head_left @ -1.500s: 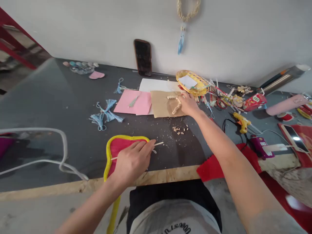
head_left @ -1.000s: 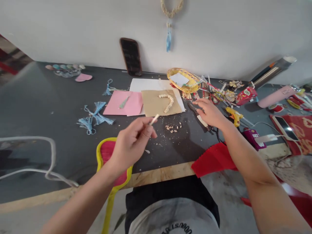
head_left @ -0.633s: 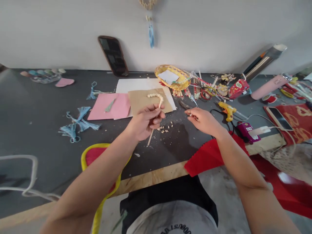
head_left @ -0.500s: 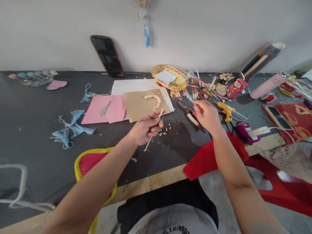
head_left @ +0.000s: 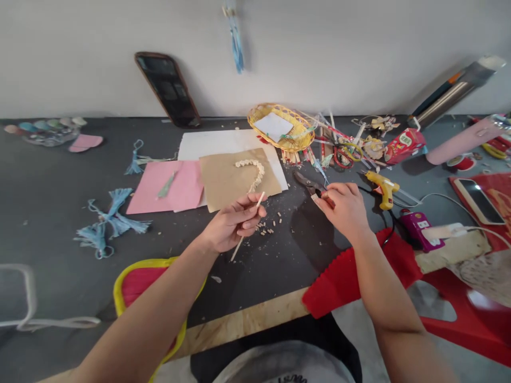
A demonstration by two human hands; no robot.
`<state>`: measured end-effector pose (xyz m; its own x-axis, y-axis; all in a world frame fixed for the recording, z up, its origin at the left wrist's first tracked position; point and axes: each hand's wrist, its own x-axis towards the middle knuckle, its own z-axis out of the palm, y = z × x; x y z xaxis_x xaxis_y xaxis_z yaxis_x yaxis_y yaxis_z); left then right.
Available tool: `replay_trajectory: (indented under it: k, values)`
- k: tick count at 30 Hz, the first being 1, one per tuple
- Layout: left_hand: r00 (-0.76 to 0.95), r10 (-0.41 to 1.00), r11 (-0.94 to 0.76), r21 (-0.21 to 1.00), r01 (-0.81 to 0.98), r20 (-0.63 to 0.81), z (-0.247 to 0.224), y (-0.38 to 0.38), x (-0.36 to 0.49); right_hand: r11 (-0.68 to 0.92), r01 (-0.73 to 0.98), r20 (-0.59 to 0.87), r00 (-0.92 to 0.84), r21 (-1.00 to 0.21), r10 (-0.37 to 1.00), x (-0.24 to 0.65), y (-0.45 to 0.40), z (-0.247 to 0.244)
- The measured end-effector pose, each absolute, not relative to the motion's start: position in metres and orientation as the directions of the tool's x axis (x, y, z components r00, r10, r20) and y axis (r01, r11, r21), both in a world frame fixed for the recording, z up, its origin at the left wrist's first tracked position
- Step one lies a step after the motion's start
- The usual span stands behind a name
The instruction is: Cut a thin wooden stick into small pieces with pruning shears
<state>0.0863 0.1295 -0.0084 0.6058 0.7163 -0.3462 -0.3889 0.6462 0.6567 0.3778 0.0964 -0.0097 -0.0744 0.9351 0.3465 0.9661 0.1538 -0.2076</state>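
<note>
A thin pale stick (head_left: 237, 249) is pinched in my left hand (head_left: 235, 222), slanting down toward the dark table. My right hand (head_left: 342, 208) is closed round the handles of the dark pliers (head_left: 305, 182), whose jaws point to the upper left on the tabletop. Small cut pale pieces (head_left: 270, 231) lie scattered between my hands. Beyond my left hand, a curved row of pale pieces (head_left: 260, 171) rests on a brown sheet (head_left: 219, 178).
A yellow basket (head_left: 255, 114), thin sticks and scissors (head_left: 344, 154) are at the back. A yellow glue gun (head_left: 383, 189) and red cloth (head_left: 339, 282) are at right. Pink paper (head_left: 143, 186) and blue tassels (head_left: 115, 218) are at left. A phone (head_left: 170, 88) leans on the wall.
My right hand has come down onto the pliers' handles and closed round them. My left hand still holds the stick. The view has shifted slightly.
</note>
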Motion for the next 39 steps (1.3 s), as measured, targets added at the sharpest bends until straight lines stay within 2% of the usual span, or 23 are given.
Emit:
replay_trajectory:
  k: [3,7,12,16,20,22,23,25,27,28,30,33,39]
  values:
    - [0.59,0.726,0.643,0.653,-0.4,-0.353,-0.007,0.131,0.084,0.215,0.947,0.364,-0.119,-0.237,0.924,0.372,0.096,-0.01]
    - [0.535,0.776,0.596,0.665,-0.45,-0.333,0.004,0.132,0.083,0.413,0.846,0.378,-0.28,-0.337,0.882,0.349,0.096,-0.014]
    - [0.502,0.798,0.566,0.701,-0.433,-0.335,0.022,0.121,0.085,0.533,0.745,0.245,-0.474,-0.401,0.846,0.313,0.098,-0.026]
    - [0.513,0.752,0.62,0.709,-0.337,-0.414,0.017,0.106,0.09,0.483,0.79,0.174,-0.452,-0.378,0.875,0.302,0.105,-0.032]
    - [0.547,0.736,0.644,0.664,-0.381,-0.4,0.001,0.1,0.094,0.461,0.808,0.125,-0.449,-0.366,0.885,0.301,0.109,-0.031]
    - [0.573,0.726,0.653,0.642,-0.402,-0.38,-0.005,0.1,0.094,0.447,0.79,0.133,-0.434,-0.42,0.891,0.3,0.107,-0.029]
    - [0.586,0.72,0.659,0.632,-0.408,-0.373,-0.007,0.101,0.093,0.427,0.763,0.157,-0.405,-0.486,0.901,0.3,0.106,-0.027]
    - [0.609,0.701,0.678,0.609,-0.411,-0.37,-0.009,0.101,0.092,0.344,0.634,0.2,-0.289,-0.693,0.936,0.299,0.103,-0.023]
    - [0.635,0.679,0.701,0.584,-0.41,-0.369,-0.009,0.1,0.091,0.218,0.397,0.171,-0.15,-0.892,0.974,0.297,0.097,-0.018]
    - [0.649,0.667,0.712,0.572,-0.407,-0.367,-0.009,0.099,0.092,0.161,0.273,0.135,-0.112,-0.949,0.985,0.297,0.094,-0.016]
    - [0.672,0.643,0.73,0.558,-0.394,-0.367,-0.009,0.096,0.092,0.085,0.088,0.075,-0.111,-0.993,0.991,0.295,0.088,-0.012]
    - [0.694,0.615,0.75,0.548,-0.37,-0.375,-0.01,0.092,0.093,0.034,-0.039,0.039,-0.148,-0.999,0.988,0.291,0.079,-0.012]
    - [0.728,0.595,0.75,0.559,-0.353,-0.339,-0.011,0.088,0.091,0.041,0.017,0.038,-0.159,-0.999,0.987,0.288,0.073,-0.014]
